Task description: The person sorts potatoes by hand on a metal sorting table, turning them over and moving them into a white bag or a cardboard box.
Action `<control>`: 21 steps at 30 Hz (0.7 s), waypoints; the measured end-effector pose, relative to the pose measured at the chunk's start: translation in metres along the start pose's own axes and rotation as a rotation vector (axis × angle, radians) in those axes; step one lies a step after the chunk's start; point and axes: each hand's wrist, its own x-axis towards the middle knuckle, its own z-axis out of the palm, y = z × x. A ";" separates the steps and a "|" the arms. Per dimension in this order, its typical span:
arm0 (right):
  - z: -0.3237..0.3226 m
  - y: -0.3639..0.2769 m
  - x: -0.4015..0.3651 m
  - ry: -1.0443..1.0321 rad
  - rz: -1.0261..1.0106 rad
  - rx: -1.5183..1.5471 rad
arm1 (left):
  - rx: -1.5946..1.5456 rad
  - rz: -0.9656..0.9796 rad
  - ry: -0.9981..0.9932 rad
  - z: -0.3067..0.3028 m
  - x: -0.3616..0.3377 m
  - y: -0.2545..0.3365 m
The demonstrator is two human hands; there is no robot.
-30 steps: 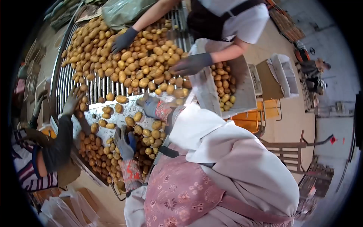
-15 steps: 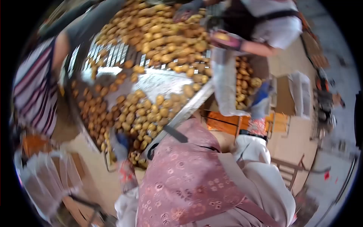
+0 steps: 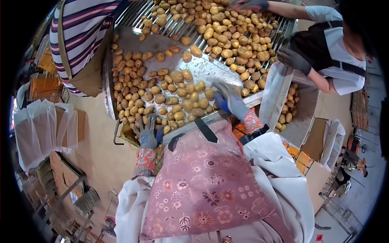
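Observation:
Potatoes [image 3: 172, 101] lie loose across a metal sorting tray [image 3: 162, 65] in front of me. My left hand [image 3: 148, 133], in a grey and blue work glove, rests fingers apart on the potatoes at the tray's near left corner. On the tray's right side, my right hand [image 3: 233, 100] reaches in, gloved the same way. Its fingers are stretched out beside the potatoes, and I see no potato in its grip. The undersides of both hands are hidden.
Beyond the tray, more potatoes cover a roller conveyor [image 3: 188, 34]. A lined box [image 3: 310, 99] holding potatoes stands right. A co-worker's gloved hand [image 3: 295, 60] is above it. Another person in a striped shirt [image 3: 83, 36] stands left. A lined carton [image 3: 48, 129] sits at far left.
My right hand has moved left from over the lined box to the tray. My left hand stays at the near left corner. The co-worker's nearer hand no longer shows a potato.

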 end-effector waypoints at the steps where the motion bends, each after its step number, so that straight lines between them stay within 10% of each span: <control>1: -0.007 0.010 -0.010 -0.004 -0.002 0.002 | -0.001 -0.005 -0.002 -0.002 -0.007 -0.005; 4: -0.027 0.005 0.002 -0.391 -0.286 -0.139 | -0.151 -0.071 0.107 -0.007 -0.015 -0.010; 6: -0.053 -0.057 0.063 -0.655 0.359 0.065 | -0.172 -0.117 0.288 -0.006 -0.010 -0.013; 8: -0.019 -0.063 0.081 -0.423 0.322 0.354 | -0.080 -0.101 0.349 -0.034 0.016 0.009; 11: -0.025 -0.132 0.115 -0.945 0.791 0.152 | -0.586 0.293 0.152 -0.046 0.067 0.041; 13: -0.010 -0.129 0.121 -0.964 -0.103 -0.391 | -0.505 0.328 0.066 -0.011 0.087 0.048; 14: -0.009 -0.110 0.142 -0.966 -0.104 -0.405 | -0.516 0.329 0.074 -0.020 0.089 0.052; 16: -0.004 -0.058 0.199 -1.181 0.489 0.282 | -0.489 0.255 -0.071 -0.051 0.092 0.057; 18: 0.033 -0.005 0.193 -0.203 0.261 0.031 | -0.395 0.186 0.131 -0.032 0.086 0.049; 20: 0.042 0.011 0.207 -0.102 0.131 -0.181 | -0.449 0.075 0.055 -0.042 0.089 0.049; 21: 0.065 0.032 0.200 -0.073 0.198 0.234 | -0.494 0.082 0.050 -0.040 0.094 0.045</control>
